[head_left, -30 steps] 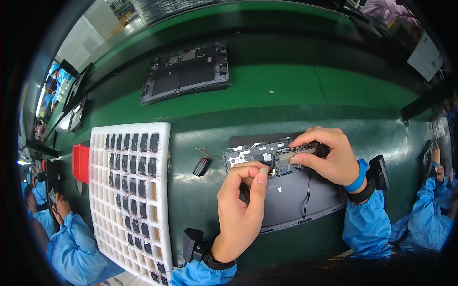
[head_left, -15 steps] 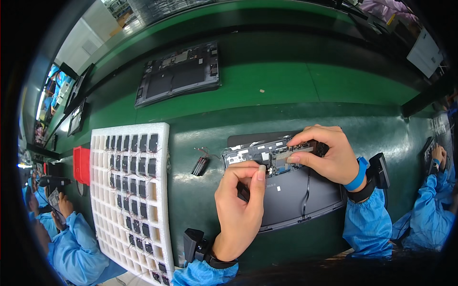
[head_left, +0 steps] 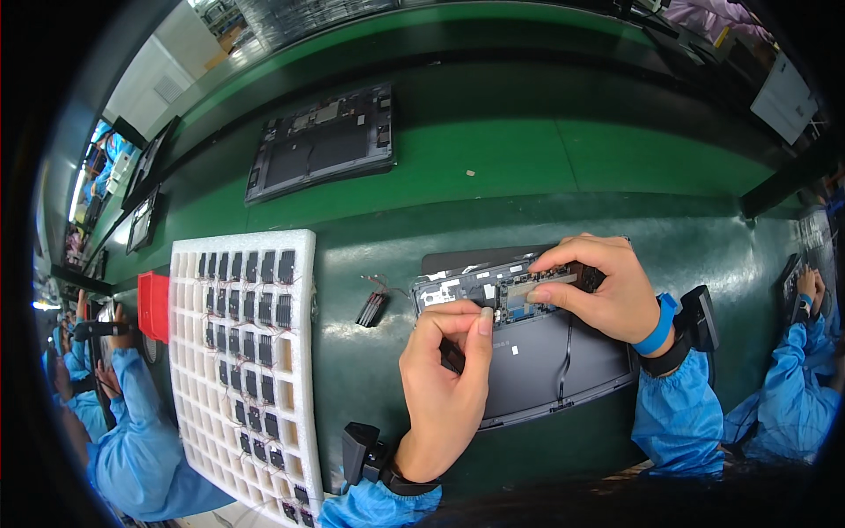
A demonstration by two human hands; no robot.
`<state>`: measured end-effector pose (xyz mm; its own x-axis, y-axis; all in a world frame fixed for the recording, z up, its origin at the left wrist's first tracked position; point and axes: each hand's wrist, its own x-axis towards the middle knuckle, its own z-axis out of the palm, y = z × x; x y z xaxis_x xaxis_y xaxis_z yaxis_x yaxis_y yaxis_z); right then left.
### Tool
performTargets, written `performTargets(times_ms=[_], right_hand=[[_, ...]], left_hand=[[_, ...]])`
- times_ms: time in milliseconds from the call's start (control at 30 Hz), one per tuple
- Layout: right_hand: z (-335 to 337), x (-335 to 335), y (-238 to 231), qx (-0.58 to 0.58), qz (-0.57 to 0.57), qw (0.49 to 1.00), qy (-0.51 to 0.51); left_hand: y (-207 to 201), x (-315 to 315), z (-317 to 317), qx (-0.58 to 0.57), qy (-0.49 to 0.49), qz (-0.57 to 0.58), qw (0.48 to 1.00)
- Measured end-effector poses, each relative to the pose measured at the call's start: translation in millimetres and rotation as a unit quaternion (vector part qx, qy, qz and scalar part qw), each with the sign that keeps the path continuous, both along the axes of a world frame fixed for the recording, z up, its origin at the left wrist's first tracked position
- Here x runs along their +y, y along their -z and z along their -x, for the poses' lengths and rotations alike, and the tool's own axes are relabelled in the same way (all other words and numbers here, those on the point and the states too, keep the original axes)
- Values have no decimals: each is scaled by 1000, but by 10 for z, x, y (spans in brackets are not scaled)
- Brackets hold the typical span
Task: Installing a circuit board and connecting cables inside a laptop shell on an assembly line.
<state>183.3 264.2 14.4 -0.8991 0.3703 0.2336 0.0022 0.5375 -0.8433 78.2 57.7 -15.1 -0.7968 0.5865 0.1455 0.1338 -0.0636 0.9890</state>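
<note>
An opened, dark flat device (head_left: 537, 370), like a tablet or laptop shell, lies on the table in front of me. My right hand (head_left: 612, 290) grips the circuit board (head_left: 521, 310) at its upper part, thumb on top and forefinger at the far edge. Thumb and forefinger of my left hand (head_left: 447, 374) are pinched together at the board's left end; whatever is between them is too small to make out. Left of the device lies a pair of small black blocks (head_left: 372, 309) with thin wires.
A white foam tray (head_left: 304, 352) at left holds several rows of similar black wired blocks. Behind it sits a red bin (head_left: 153, 305). On the green belt (head_left: 493, 141) beyond lies another opened device (head_left: 321, 145). Co-workers in blue sleeves (head_left: 141, 440) sit on both sides.
The device on the far belt has shifted slightly left. The left co-worker's arm has moved. My own hands have stayed nearly still, the left pinch barely shifting right.
</note>
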Motion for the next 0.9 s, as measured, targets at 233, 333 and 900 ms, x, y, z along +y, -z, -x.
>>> performTargets(times_ms=[233, 333, 900], right_hand=[[5, 2, 16, 13, 22, 1000, 1], [0, 9, 0, 4, 2, 1000, 2], [13, 60, 39, 14, -29, 999, -8]], left_hand=[[15, 19, 10, 3, -3, 2, 1000], [19, 26, 13, 9, -2, 2, 1000], [17, 50, 20, -2, 9, 10, 1000]])
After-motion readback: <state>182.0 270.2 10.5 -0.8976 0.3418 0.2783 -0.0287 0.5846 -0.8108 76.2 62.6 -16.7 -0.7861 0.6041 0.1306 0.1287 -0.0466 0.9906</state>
